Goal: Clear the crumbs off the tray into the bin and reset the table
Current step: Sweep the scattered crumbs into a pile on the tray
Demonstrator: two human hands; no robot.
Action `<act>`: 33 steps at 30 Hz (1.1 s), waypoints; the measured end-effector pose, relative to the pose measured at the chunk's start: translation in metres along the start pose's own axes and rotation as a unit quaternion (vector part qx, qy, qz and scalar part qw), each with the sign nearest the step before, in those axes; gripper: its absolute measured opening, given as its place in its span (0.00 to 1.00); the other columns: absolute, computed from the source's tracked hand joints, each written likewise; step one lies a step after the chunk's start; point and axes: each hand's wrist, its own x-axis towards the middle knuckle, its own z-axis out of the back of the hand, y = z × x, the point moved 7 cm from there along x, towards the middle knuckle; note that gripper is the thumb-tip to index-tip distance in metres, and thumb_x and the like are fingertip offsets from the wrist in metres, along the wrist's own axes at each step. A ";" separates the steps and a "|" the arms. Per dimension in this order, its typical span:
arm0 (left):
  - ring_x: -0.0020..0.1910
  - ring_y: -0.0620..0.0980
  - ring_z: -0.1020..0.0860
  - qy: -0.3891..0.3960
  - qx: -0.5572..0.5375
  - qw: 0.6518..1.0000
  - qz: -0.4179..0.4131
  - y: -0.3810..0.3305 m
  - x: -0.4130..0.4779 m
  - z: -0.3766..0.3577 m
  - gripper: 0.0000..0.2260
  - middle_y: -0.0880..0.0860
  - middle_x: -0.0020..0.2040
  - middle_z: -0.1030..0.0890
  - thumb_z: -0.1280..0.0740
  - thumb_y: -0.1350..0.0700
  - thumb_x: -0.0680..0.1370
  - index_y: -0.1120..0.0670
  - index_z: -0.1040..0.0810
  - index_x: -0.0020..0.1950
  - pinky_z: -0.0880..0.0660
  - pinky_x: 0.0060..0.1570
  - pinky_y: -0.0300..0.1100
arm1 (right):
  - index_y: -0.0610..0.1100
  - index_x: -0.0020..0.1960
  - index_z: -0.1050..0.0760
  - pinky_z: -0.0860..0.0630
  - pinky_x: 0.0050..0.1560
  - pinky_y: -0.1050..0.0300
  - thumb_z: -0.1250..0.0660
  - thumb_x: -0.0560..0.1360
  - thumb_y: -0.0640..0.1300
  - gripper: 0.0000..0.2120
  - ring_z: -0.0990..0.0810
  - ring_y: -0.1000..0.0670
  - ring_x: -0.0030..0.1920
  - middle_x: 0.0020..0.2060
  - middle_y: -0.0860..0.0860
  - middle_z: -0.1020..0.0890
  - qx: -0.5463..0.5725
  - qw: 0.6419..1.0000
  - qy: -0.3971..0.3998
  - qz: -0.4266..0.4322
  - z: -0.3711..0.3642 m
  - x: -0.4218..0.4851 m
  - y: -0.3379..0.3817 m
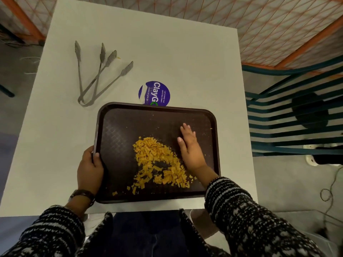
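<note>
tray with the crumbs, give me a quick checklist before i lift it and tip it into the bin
1. Grip on the tray: ok. The left hand holds its left rim, thumb over the edge.
2. Second hand on the rim: not ok. The right hand lies flat inside the tray beside the pile.
3. Crumbs gathered: not ok. Most sit in one pile, but strays lie near the far and right rims.
4. Lift path: ok. The two tongs lie on the table to the far left, apart from the tray.
5. Bin position: cannot tell, none is in view.
</note>
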 end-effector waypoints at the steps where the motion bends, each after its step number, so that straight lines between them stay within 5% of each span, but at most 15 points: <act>1: 0.54 0.65 0.25 0.002 -0.002 1.000 0.000 -0.001 0.001 -0.001 0.14 0.65 0.58 0.23 0.45 0.58 0.81 0.60 0.32 0.66 0.30 0.51 0.52 | 0.40 0.73 0.43 0.60 0.74 0.56 0.49 0.79 0.57 0.30 0.53 0.53 0.75 0.75 0.45 0.45 -0.028 0.999 -0.025 -0.034 0.014 0.003 -0.015; 4: 0.55 0.66 0.26 0.004 -0.005 1.000 -0.002 -0.004 0.002 -0.001 0.15 0.65 0.59 0.24 0.45 0.59 0.81 0.60 0.32 0.66 0.30 0.52 0.53 | 0.39 0.75 0.48 0.60 0.74 0.53 0.47 0.80 0.54 0.29 0.57 0.47 0.76 0.76 0.43 0.52 -0.118 0.985 -0.013 -0.125 0.041 0.008 -0.053; 11: 0.55 0.64 0.25 0.012 -0.018 1.000 -0.009 -0.009 -0.001 -0.010 0.15 0.63 0.58 0.23 0.45 0.58 0.81 0.59 0.32 0.66 0.29 0.53 0.53 | 0.36 0.75 0.56 0.65 0.72 0.47 0.53 0.78 0.61 0.36 0.60 0.41 0.75 0.75 0.36 0.56 -0.273 0.944 0.016 -0.184 0.035 0.013 -0.072; 15: 0.56 0.63 0.26 0.009 -0.029 1.000 -0.003 -0.012 -0.004 -0.011 0.15 0.63 0.58 0.23 0.46 0.57 0.81 0.59 0.33 0.66 0.30 0.53 0.51 | 0.36 0.75 0.57 0.64 0.74 0.47 0.52 0.79 0.60 0.36 0.63 0.42 0.75 0.75 0.38 0.58 -0.178 0.961 -0.009 -0.210 0.021 0.003 -0.065; 20: 0.56 0.64 0.26 0.006 -0.033 0.999 0.011 -0.011 -0.008 -0.010 0.15 0.63 0.59 0.23 0.46 0.56 0.81 0.58 0.33 0.67 0.30 0.55 0.52 | 0.42 0.75 0.58 0.66 0.72 0.54 0.58 0.74 0.66 0.39 0.68 0.51 0.73 0.75 0.47 0.61 -0.080 0.993 0.041 -0.070 -0.020 -0.029 -0.019; 26: 0.57 0.63 0.26 0.005 -0.032 0.999 0.016 -0.010 -0.010 -0.010 0.16 0.62 0.61 0.24 0.46 0.56 0.81 0.58 0.33 0.68 0.30 0.56 0.52 | 0.46 0.76 0.56 0.61 0.74 0.57 0.51 0.76 0.64 0.36 0.57 0.54 0.75 0.76 0.52 0.54 0.025 0.993 0.118 -0.003 -0.058 -0.053 0.021; 33: 0.57 0.64 0.26 0.009 -0.033 0.999 0.008 -0.008 -0.010 -0.010 0.15 0.63 0.60 0.24 0.46 0.56 0.81 0.57 0.33 0.67 0.30 0.55 0.53 | 0.44 0.75 0.48 0.58 0.75 0.54 0.58 0.74 0.68 0.39 0.53 0.54 0.75 0.76 0.52 0.49 -0.020 0.996 -0.019 -0.084 -0.003 -0.072 -0.022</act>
